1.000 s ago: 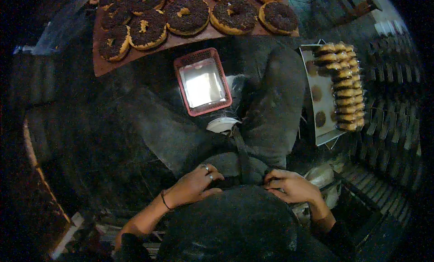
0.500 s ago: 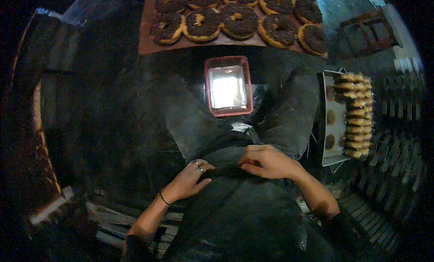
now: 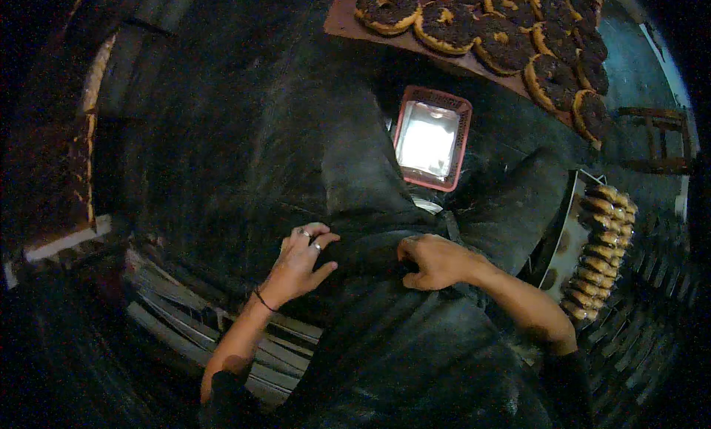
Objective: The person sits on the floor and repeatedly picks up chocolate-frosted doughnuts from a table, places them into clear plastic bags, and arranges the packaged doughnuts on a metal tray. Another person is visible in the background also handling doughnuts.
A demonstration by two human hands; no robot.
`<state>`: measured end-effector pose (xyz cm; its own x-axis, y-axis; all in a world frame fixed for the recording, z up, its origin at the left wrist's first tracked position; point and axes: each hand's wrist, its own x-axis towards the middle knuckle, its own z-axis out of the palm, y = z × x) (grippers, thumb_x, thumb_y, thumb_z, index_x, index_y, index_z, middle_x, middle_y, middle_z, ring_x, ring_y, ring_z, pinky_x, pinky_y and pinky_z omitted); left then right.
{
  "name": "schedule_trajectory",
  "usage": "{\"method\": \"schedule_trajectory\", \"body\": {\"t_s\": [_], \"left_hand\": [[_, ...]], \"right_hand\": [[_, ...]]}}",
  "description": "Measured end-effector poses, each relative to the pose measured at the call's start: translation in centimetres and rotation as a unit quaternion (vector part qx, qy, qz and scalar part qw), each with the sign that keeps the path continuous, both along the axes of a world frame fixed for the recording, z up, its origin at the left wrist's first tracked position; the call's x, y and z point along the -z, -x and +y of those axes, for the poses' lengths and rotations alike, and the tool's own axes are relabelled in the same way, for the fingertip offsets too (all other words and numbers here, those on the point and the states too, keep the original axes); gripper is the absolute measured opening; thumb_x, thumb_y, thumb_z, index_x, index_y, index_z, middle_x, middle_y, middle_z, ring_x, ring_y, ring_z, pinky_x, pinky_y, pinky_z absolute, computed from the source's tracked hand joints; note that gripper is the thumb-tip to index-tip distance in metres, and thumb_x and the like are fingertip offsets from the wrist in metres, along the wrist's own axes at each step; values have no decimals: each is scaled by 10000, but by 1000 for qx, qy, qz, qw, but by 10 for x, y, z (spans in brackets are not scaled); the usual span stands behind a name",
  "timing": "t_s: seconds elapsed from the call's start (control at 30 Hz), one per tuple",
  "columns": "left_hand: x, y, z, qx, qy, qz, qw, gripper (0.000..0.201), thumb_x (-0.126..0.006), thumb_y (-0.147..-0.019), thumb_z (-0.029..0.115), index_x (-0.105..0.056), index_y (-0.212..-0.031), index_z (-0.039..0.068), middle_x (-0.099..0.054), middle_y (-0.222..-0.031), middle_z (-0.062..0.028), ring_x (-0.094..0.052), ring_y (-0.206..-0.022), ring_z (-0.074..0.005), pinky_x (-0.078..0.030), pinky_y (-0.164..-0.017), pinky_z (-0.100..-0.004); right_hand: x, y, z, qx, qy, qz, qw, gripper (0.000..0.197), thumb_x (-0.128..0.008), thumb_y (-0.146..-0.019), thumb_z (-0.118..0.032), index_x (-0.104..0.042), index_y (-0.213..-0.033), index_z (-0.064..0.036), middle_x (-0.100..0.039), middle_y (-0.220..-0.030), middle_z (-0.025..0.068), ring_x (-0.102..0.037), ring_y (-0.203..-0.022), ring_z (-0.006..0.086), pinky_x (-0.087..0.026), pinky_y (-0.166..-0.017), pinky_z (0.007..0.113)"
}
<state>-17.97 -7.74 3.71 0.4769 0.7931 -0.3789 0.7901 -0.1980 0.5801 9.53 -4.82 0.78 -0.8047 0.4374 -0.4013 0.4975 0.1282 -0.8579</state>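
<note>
My left hand (image 3: 300,262), with rings and a thin dark band at the wrist, hovers at or on the dark cloth (image 3: 363,259) over my lap. Its fingers are slightly bent, the thumb apart, and nothing shows in it. Across from it, my right hand (image 3: 435,261) has loosely curled fingers, with a gap between forefinger and thumb. No object is visible in that gap. Beyond my lap, between my legs, is a red plastic basket (image 3: 467,125) holding a shiny, clear-looking package (image 3: 429,142) that glares white.
Dark-topped ring doughnuts (image 3: 448,25) cover a brown board (image 3: 342,14) at the far right. On my right, a metal tray (image 3: 564,233) bears a row of golden pastries (image 3: 603,251). A wooden stool (image 3: 655,136) stands farther right; slats (image 3: 281,362) lie at lower left.
The view has turned, so the basket, doughnut board and pastry tray appear farther right and tilted. My left hand has risen slightly with its thumb more spread; the right hand's thumb stands further from its fingers.
</note>
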Motion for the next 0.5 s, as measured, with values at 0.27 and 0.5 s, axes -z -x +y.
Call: {"method": "schedule_trajectory", "body": {"t_s": [0.27,0.5], "left_hand": [[21,-7,-17,118,-18,21,993,223,-579,-798,168,-558,-1004,85,-582,-997,-72,-543,-986,-237,-346,-926,-444],[14,-14,-2,164,64,99,979,105,-501,-825,111,-532,-906,51,-605,-829,-152,-602,-795,-308,-467,-721,-406]], "right_hand": [[18,12,-17,37,-69,79,994,372,-603,-692,-168,-528,-1007,14,-537,-936,175,-541,-908,344,-442,-776,401],[26,50,-22,8,-126,109,986,340,-577,-788,-256,-540,-1039,-28,-510,-993,161,-523,-926,354,-440,-797,401]]}}
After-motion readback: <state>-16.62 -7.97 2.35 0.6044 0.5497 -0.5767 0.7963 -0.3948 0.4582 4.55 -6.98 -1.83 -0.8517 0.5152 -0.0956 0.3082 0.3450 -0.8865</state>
